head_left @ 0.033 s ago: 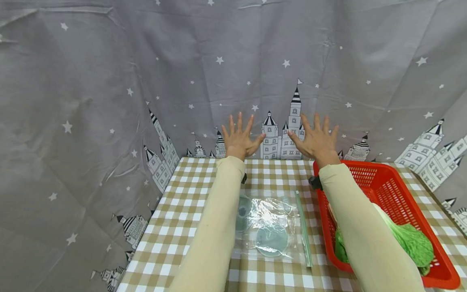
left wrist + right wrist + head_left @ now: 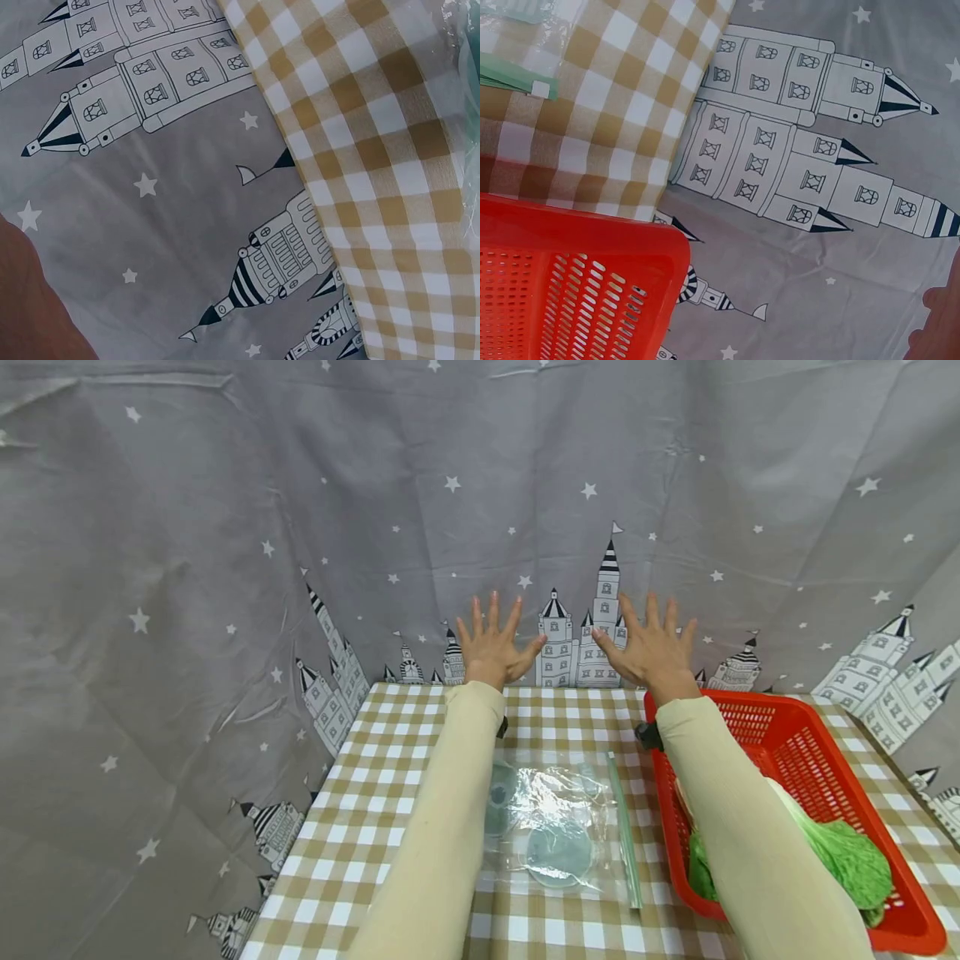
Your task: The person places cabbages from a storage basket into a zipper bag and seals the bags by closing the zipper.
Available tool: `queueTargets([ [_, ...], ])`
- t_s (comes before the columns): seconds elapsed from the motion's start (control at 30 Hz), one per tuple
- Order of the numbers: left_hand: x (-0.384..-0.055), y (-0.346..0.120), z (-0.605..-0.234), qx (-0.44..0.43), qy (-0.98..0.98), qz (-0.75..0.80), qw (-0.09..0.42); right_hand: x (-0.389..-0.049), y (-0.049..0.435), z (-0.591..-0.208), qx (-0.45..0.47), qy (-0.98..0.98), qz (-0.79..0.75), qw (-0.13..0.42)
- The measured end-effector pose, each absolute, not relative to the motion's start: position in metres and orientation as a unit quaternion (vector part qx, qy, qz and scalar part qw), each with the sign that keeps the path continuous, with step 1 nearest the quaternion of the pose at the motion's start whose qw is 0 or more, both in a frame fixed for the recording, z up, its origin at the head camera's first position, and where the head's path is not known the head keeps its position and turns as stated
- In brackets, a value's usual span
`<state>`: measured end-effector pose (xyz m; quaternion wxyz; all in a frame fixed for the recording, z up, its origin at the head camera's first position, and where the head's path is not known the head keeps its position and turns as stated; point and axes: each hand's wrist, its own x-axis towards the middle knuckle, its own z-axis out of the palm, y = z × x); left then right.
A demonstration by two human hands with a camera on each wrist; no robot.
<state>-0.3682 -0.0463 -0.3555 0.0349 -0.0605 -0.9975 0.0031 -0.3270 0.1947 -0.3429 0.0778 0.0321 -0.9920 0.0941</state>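
The red basket (image 2: 810,768) stands at the right on a checked cloth (image 2: 360,810), holding a leafy green vegetable (image 2: 851,856) partly hidden by my right sleeve (image 2: 750,818). Beside it lies a clear zip bag (image 2: 551,785) with round green patches (image 2: 558,853); whether inside or printed, I cannot tell. The basket is open-topped, its walls slotted. I hold my left hand (image 2: 491,649) and right hand (image 2: 654,652) up before a grey curtain (image 2: 487,435), fingers spread; neither they nor the basket have shifted since the earlier frame.
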Motion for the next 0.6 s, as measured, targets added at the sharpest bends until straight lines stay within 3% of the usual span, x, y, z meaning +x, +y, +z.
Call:
queueTargets([
  [0.33,-0.342,-0.013,-0.376,-0.117,-0.992,-0.033,0.012,-0.317,0.194,-0.345,0.047,-0.988,0.118,0.091],
  [0.6,-0.251,0.074,-0.453,-0.18,-0.982,-0.005,-0.056,-0.293,0.184,-0.367,0.072,-0.982,0.152,0.088],
])
